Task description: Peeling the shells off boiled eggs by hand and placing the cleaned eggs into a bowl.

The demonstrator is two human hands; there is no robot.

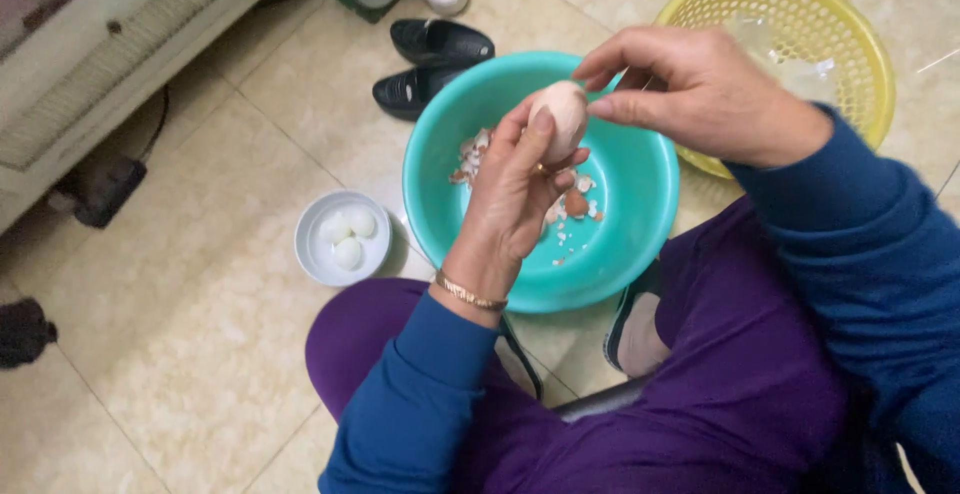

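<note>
Above the teal basin [640,204], a pale tan egg [560,114] is held upright in the left hand [515,194], whose fingers wrap its lower half from below and behind. The egg looks smooth and matte, pinkish-beige, with most of its shell seemingly in place; whether a patch is already peeled cannot be told. The right hand [700,94] comes in from the basin's far right side, its fingers [600,79] pinched at the egg's top, thumb and forefinger touching the shell. Inside the basin lie scattered shell fragments [575,204], white and tan. Left of the basin, a small white bowl [310,254] on the tiled floor [200,354] holds three peeled white eggs [347,239]. Behind the basin to the right sits a yellow plastic basket [860,44], and beyond the basin's far left rim a pair of black shoes [430,59].
</note>
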